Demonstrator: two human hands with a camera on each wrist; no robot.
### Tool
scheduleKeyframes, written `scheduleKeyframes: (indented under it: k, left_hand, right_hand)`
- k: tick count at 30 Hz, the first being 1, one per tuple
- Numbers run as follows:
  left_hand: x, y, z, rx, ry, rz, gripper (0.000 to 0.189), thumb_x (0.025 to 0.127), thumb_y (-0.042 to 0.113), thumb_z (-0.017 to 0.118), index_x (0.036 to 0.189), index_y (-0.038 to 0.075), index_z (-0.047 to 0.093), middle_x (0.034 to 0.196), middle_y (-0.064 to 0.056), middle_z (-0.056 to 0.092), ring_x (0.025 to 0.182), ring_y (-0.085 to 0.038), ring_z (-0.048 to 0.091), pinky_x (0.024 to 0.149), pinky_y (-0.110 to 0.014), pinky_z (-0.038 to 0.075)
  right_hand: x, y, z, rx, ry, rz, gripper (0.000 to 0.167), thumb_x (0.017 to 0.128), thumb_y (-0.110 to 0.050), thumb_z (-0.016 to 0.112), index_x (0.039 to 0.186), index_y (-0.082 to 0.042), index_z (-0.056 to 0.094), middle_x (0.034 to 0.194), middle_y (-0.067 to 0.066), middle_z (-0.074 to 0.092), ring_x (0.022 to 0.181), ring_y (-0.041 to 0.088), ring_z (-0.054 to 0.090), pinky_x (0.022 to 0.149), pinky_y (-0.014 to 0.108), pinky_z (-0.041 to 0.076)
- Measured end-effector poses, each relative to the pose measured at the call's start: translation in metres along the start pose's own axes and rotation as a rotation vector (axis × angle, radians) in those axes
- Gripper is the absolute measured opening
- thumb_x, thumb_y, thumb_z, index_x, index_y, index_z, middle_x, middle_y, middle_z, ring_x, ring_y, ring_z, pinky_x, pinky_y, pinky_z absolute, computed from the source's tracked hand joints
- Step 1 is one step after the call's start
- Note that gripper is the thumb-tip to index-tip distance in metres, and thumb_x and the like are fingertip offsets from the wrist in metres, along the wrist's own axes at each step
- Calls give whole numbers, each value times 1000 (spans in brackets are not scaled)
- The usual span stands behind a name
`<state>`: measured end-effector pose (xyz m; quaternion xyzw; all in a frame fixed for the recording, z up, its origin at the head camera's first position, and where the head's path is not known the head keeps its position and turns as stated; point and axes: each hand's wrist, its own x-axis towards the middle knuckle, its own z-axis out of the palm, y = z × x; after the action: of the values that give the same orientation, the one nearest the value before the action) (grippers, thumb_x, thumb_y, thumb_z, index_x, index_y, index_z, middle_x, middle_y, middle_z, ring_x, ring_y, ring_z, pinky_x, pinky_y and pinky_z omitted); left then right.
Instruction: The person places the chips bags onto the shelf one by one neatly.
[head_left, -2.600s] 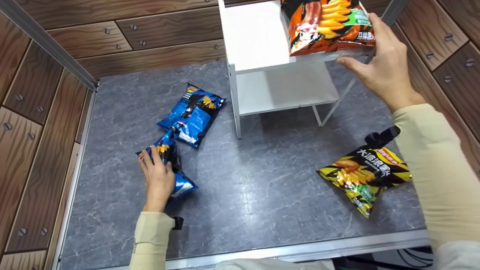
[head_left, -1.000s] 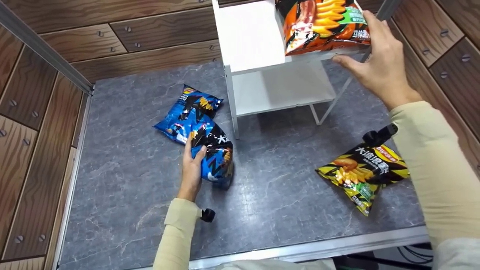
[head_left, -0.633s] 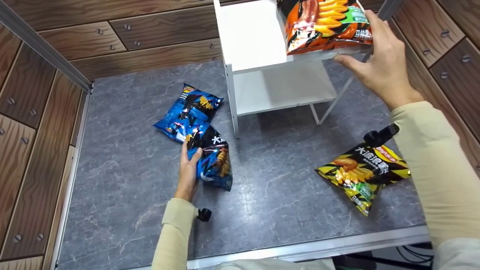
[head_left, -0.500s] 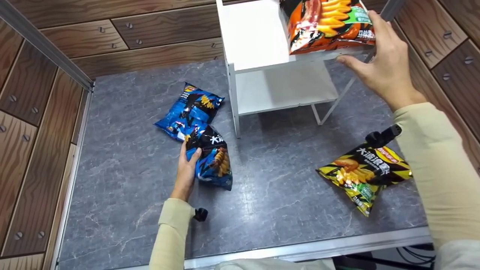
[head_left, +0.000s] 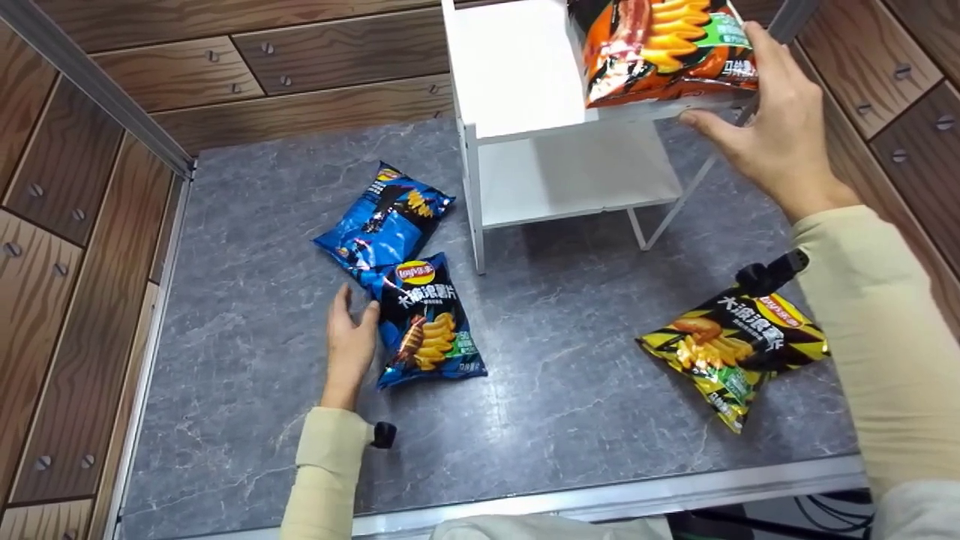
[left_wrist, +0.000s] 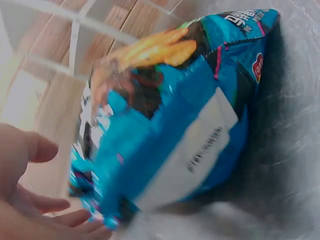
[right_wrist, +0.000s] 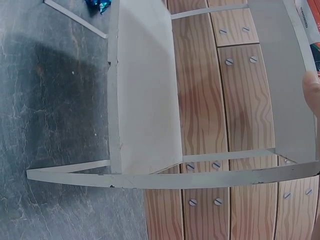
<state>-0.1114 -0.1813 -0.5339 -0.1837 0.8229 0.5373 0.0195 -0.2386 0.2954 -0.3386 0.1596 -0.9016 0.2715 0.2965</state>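
Observation:
In the head view a blue chip bag point(head_left: 427, 322) lies face up on the grey floor, its front turned toward the camera. My left hand point(head_left: 351, 337) is just left of it, thumb and fingers spread and relaxed. In the left wrist view the fingertips are right at the bag's crimped lower edge, and a white label shows on its side. A second blue chip bag point(head_left: 390, 217) lies behind, touching or overlapped by the first. My right hand point(head_left: 787, 127) rests at the right side of an orange chip bag point(head_left: 660, 52) on the white shelf's top, fingers extended along it, thumb by the shelf's front edge.
The white two-tier shelf point(head_left: 517, 82) stands at the back centre, with a lower board point(head_left: 570, 176). A yellow-and-black chip bag point(head_left: 735, 345) lies at the right, partly behind my right sleeve. Wood-patterned walls point(head_left: 337, 60) enclose the floor; a metal rail point(head_left: 600, 495) runs along the front.
My left hand gripped the front blue chip bag, moved it right and turned its printed front up, then let go and drew back left. The right hand stayed at the orange bag.

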Motion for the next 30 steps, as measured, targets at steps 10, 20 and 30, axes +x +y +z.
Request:
scheduleKeyframes:
  k: [10, 20, 30]
  left_hand:
    - [-28, 30, 43, 519, 69, 919, 61, 88, 7, 66, 142, -10, 43, 145, -29, 45, 137, -44, 42, 117, -52, 34]
    - [-40, 12, 66, 1067, -137, 834, 76, 96, 40, 59, 152, -4, 32, 160, -21, 30, 151, -33, 26, 125, -45, 21]
    - [-38, -12, 64, 1066, -132, 821, 92, 91, 54, 62, 155, -2, 26, 164, -21, 21, 153, -34, 18, 126, -46, 18]
  right_hand:
    - [-2, 4, 0, -12, -18, -40, 86, 80, -23, 84, 150, -2, 39, 150, 22, 45, 140, 39, 42, 123, 44, 26]
    - [0, 0, 0, -15, -24, -41, 86, 81, -25, 83, 151, -2, 39, 150, 22, 46, 139, 39, 44, 121, 45, 30]
    - [-1, 0, -1, -18, -16, -63, 84, 84, -35, 80, 152, -7, 39, 143, 21, 53, 129, 37, 52, 113, 45, 40]
